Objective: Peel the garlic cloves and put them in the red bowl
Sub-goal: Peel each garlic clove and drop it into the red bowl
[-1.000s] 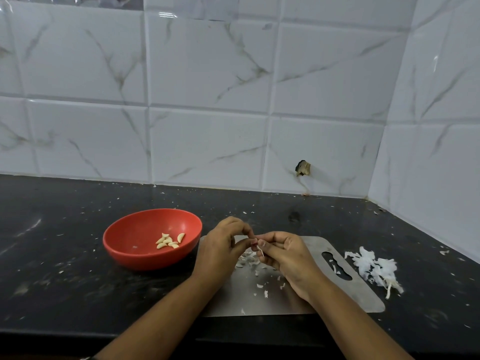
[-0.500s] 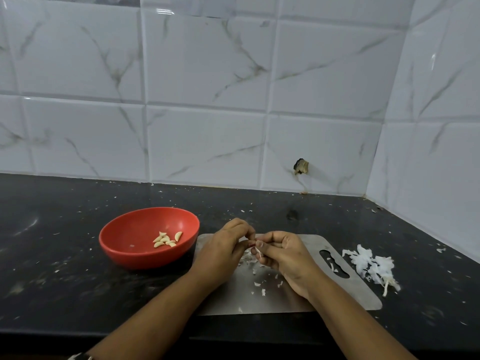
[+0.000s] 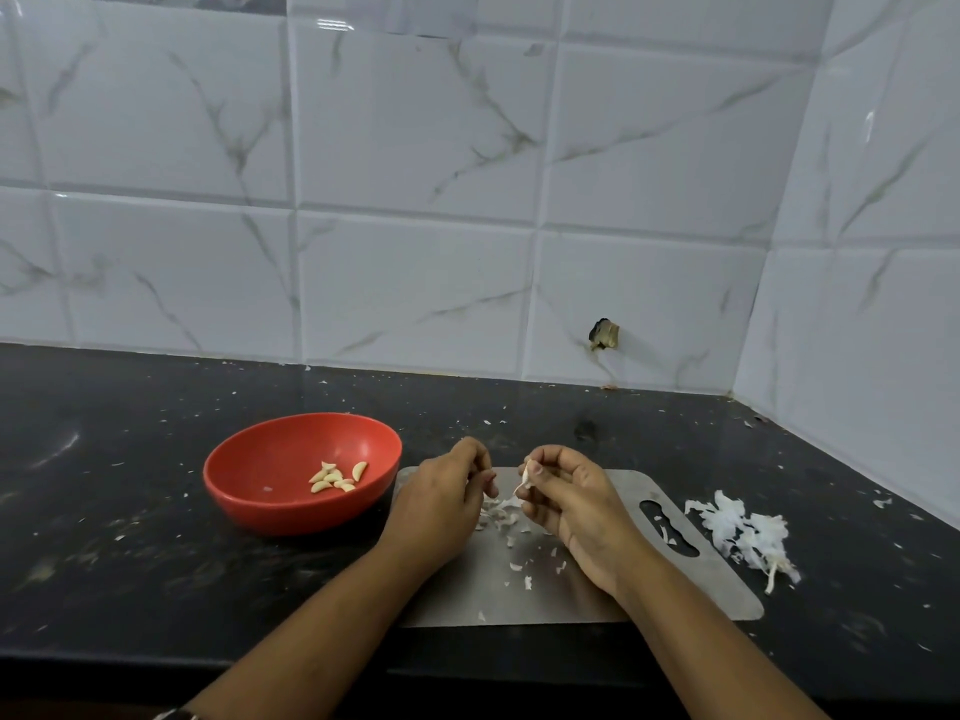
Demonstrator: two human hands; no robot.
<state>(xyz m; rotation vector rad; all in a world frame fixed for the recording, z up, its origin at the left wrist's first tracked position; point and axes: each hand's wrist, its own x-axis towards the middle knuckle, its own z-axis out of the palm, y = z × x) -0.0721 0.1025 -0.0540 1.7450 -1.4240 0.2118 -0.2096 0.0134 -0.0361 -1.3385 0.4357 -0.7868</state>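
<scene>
A red bowl (image 3: 249,485) stands on the black counter left of the steel cutting board (image 3: 691,589); several peeled garlic cloves (image 3: 335,478) lie inside it. Over the board, my right hand (image 3: 571,504) pinches a garlic clove (image 3: 525,476) at its fingertips, with a strip of white skin hanging from it. My left hand (image 3: 441,504) hovers just left of it, fingers curled; I cannot tell whether it holds anything. Loose bits of garlic skin (image 3: 501,517) lie on the board under both hands.
A heap of white garlic peels (image 3: 743,535) lies on the counter right of the board. Small skin flakes dot the black counter (image 3: 130,537). Tiled walls close the back and right side. The counter's front edge runs below my forearms.
My hands have drawn apart: the left hand moved left off the clove, which stays in the right hand with a strip of skin now hanging loose.
</scene>
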